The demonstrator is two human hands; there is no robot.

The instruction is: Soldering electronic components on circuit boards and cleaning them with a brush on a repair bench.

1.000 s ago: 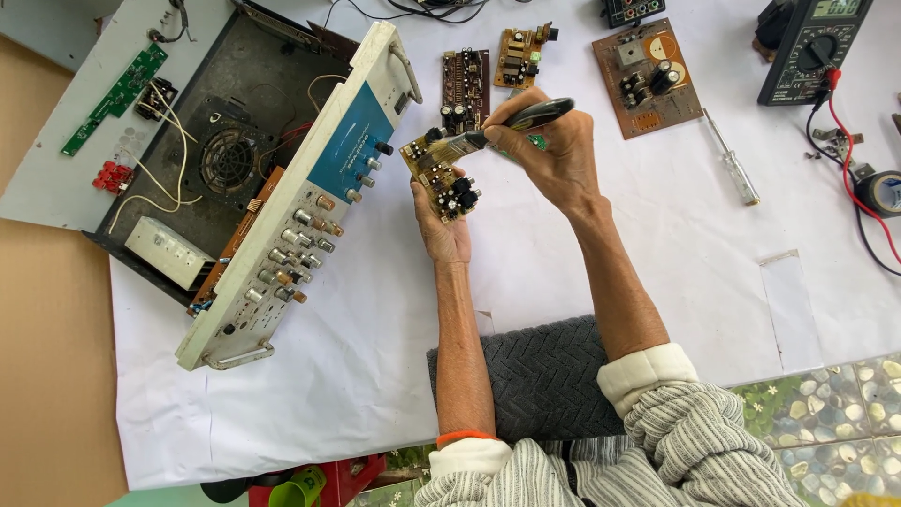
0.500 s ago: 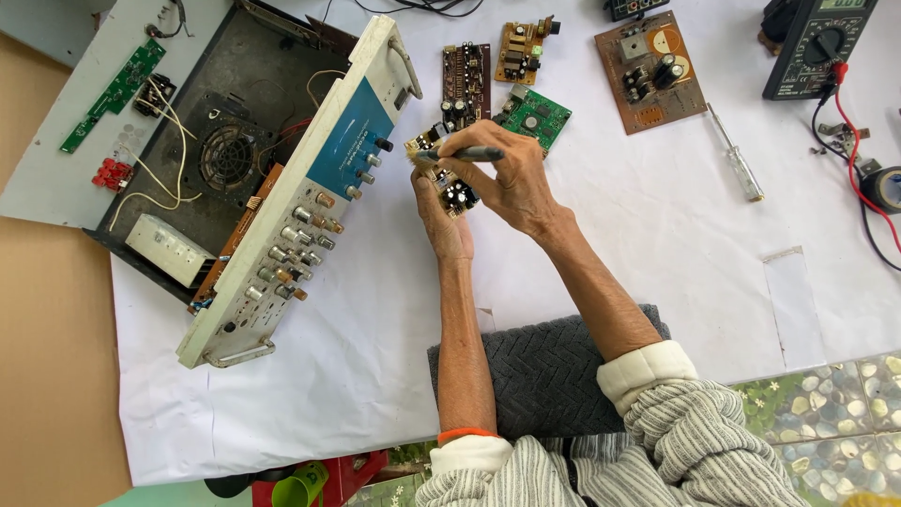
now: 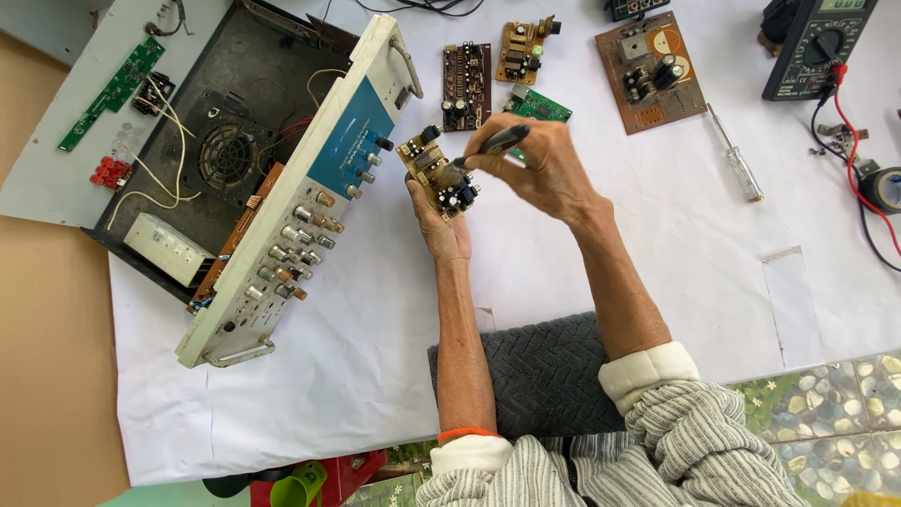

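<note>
My left hand (image 3: pixel 439 223) holds up a small tan circuit board (image 3: pixel 434 171) with black capacitors, just above the white sheet. My right hand (image 3: pixel 542 167) grips a dark pen-shaped tool (image 3: pixel 490 146) whose tip touches the top of that board. Both hands sit just right of the opened amplifier chassis (image 3: pixel 225 141), whose white and blue front panel (image 3: pixel 310 188) with knobs is tilted outward.
Behind my hands lie a brown board (image 3: pixel 466 71), a small yellow board (image 3: pixel 524 49), a green board (image 3: pixel 542 105) and a larger brown board (image 3: pixel 650 68). A screwdriver (image 3: pixel 736 165) and multimeter (image 3: pixel 817 45) with red lead sit at right. A grey cushion (image 3: pixel 546 376) covers my lap.
My right hand has moved down and left, bringing the tool's tip onto the small board. The green board it covered a second ago now shows.
</note>
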